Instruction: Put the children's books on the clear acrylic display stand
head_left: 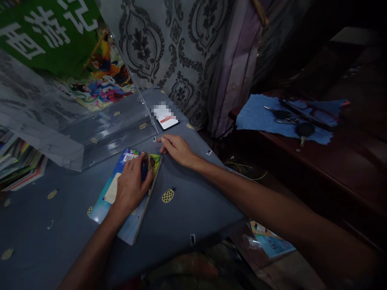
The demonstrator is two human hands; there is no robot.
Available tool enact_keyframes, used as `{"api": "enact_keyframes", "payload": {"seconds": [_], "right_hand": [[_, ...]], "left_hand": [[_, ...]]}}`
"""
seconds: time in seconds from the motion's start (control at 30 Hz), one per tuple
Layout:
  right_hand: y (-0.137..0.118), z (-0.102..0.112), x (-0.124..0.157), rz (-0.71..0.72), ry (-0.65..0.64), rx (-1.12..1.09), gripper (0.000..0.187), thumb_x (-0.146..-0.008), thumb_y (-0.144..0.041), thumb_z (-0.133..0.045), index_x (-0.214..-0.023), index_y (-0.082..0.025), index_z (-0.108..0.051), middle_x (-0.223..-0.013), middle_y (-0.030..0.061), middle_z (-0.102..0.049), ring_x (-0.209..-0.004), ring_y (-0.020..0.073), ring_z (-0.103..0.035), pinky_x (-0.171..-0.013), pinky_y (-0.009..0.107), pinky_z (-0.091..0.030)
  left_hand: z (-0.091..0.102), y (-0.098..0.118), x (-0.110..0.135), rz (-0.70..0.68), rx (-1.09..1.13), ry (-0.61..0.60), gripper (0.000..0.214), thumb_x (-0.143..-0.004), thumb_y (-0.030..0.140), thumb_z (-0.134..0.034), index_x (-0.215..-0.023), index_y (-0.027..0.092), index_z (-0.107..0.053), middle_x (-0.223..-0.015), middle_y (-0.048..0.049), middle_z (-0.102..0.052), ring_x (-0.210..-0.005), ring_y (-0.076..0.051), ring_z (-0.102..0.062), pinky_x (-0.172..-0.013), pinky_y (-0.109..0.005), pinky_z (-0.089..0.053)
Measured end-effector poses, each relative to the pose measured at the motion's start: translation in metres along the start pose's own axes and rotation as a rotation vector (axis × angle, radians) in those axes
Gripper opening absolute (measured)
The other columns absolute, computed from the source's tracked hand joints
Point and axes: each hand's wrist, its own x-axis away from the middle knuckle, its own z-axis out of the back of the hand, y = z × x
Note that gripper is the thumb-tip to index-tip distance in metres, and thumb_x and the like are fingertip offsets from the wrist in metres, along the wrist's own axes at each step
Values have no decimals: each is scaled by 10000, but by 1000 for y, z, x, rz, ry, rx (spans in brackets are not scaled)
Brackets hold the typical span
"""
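Observation:
A blue paperback book (pixel 102 209) lies at a slant on the cloth-covered table, a barcode near its top edge. My left hand (pixel 130 181) rests on its upper half, fingers and thumb curved round a small dark, glossy thing (pixel 145 166) with a pale edge; I cannot make out its kind. To the right, just past the book's top corner, my right hand (pixel 177 149) is held low over the table with its fingers bent together. Whether anything is pinched in them is hidden. A phone (pixel 168 123) with a lit, partly blurred screen lies beyond the right fingertips.
A clear plastic stand (pixel 69 155) holds a green picture book (pixel 60 44) at the back left. More books (pixel 22 165) lie at the left edge. On a dark wooden surface (pixel 341 173) at right, a blue cloth (pixel 256 117) bears glasses (pixel 311 108). Another book (pixel 272 241) lies below the table.

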Motion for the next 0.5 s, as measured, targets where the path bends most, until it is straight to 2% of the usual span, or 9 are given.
{"api": "enact_keyframes", "payload": {"seconds": [0.1,0.17,0.27,0.37,0.5], "right_hand": [[-1,1,0,5,-3,41,286,-1052,-240,-425,-955,-160,-683,-749,5,-687,-707,142,-651,-713,257,-476],[-1,1,1,5,-2,47,292,-1053,-249,-425,-947,-158,-683,-750,9,-687,-712,144,-652,-717,260,-475],[-1,3,0,-1,1,44,295,-1055,-271,-431,-936,-166,-680,-752,12,-689,-714,145,-654,-713,260,-474],[0,3,-1,-3,7,38,280,-1054,-275,-438,-943,-174,-675,-742,7,-684,-717,147,-653,-705,261,-477],[1,4,-2,-5,14,38,278,-1048,-259,-433,-945,-164,-673,-748,17,-688,-719,155,-654,-706,277,-486]], "left_hand": [[-2,3,2,-21,-56,-2,425,-1016,273,-384,-1433,227,-455,-1286,-138,-613,-1140,-279,-617,-894,-435,-556],[-3,7,2,-30,-142,-36,366,-1018,271,-376,-1339,246,-551,-1288,-131,-600,-1125,-280,-623,-848,-414,-570],[-5,10,3,-42,-233,-35,293,-995,388,-485,-1193,223,-625,-1296,-144,-592,-1127,-310,-616,-840,-434,-585],[-6,11,3,-36,-254,-34,328,-957,433,-567,-1196,214,-613,-1296,-155,-588,-1124,-329,-614,-829,-457,-596],[-6,10,4,-27,-190,-40,282,-984,359,-508,-1198,204,-607,-1271,-156,-587,-1113,-321,-614,-867,-482,-589]]}}
